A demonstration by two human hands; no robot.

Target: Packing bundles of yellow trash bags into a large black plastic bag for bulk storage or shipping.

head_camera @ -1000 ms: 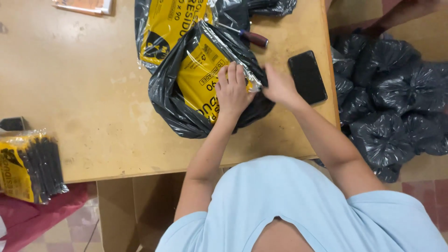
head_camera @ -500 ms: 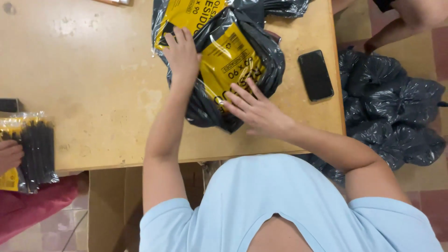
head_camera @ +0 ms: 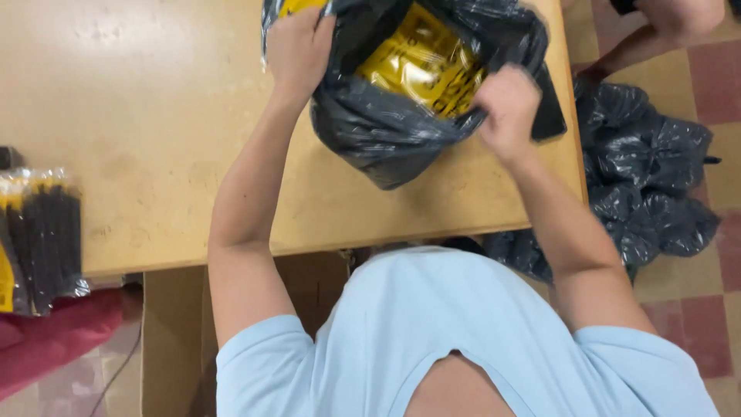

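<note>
left hand (head_camera: 297,46) fingers clamp the black bag (head_camera: 401,131) rim; right hand (head_camera: 505,108), blurred, grips the opposite rim. yellow packets (head_camera: 421,62) sit inside, partly hidden. bag top is cut off. bag rests on wooden table (head_camera: 139,116); tiled floor (head_camera: 714,93) beyond holds more black bags (head_camera: 648,177)

The right hand (head_camera: 505,108) is smeared by motion blur, so its fingers cannot be told apart. Behind it at three o'clock, a dark flat phone (head_camera: 549,116) shows only an edge. The black bag (head_camera: 386,131) runs off the top at twelve o'clock (so does its yellow packet (head_camera: 424,62)). At nine o'clock, black-and-yellow packs (head_camera: 38,239) are cut off.
</note>
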